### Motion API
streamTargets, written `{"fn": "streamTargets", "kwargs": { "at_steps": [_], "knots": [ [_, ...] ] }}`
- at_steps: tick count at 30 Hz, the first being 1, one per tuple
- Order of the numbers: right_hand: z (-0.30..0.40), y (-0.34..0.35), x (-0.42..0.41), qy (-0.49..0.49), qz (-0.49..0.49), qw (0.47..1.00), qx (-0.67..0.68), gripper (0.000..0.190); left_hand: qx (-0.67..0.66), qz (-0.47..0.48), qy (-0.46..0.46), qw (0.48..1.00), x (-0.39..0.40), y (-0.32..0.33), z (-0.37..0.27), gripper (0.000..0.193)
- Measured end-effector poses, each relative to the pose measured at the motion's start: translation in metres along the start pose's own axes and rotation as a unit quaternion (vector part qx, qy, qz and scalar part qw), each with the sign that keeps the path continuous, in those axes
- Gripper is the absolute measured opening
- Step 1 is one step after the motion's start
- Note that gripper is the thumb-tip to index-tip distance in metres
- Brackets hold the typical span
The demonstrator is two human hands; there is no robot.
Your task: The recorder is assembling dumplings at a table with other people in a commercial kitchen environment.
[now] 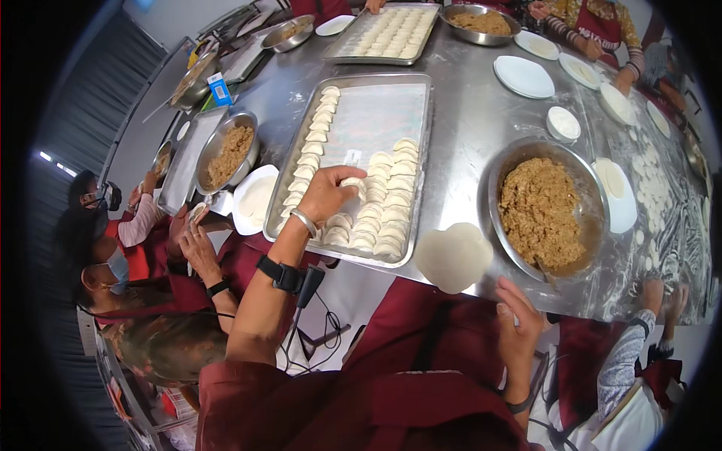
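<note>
My left hand reaches over a metal tray and holds a folded dumpling between thumb and fingers. Rows of dumplings lie on the tray's left side and its near right part. My right hand is raised just off the near table edge, with fingers apart and nothing visible in it. Close beyond it lie round, overlapping dough wrappers at the table edge. To their right stands a steel bowl of brown filling, with a utensil handle inside.
Co-workers stand left, right and across the steel table. A plate of wrappers, a small white bowl and stacked plates are at the right. Another filling bowl and a white plate flank the tray's left side.
</note>
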State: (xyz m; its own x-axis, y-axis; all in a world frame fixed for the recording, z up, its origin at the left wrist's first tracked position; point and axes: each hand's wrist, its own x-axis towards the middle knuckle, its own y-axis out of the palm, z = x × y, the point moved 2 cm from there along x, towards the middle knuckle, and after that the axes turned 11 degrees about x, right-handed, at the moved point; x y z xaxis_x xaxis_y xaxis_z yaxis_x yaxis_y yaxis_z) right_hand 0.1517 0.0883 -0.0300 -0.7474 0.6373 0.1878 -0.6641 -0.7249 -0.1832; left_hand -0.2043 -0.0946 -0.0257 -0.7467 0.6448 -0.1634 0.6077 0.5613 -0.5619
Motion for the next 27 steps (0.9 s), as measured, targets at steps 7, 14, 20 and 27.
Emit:
{"fn": "streamTargets", "kwargs": {
  "at_steps": [7,14,20,27],
  "knots": [
    [-0.004,0.003,0.003,0.014,0.008,1.0,-0.001,0.02,0.162,-0.011,-0.023,0.986,0.0,-0.002,0.051,0.029],
    [-0.002,0.006,0.001,0.016,0.017,0.999,-0.027,0.019,0.217,-0.02,-0.001,0.976,-0.003,0.009,0.055,0.029],
    [0.004,0.005,0.001,0.051,0.013,0.998,-0.014,0.019,0.309,-0.037,0.098,0.945,-0.002,0.015,0.057,0.029],
    [0.004,0.003,-0.002,0.024,0.017,0.999,-0.035,0.019,0.315,-0.052,0.114,0.941,-0.007,0.015,0.056,0.028]
  ]
}}
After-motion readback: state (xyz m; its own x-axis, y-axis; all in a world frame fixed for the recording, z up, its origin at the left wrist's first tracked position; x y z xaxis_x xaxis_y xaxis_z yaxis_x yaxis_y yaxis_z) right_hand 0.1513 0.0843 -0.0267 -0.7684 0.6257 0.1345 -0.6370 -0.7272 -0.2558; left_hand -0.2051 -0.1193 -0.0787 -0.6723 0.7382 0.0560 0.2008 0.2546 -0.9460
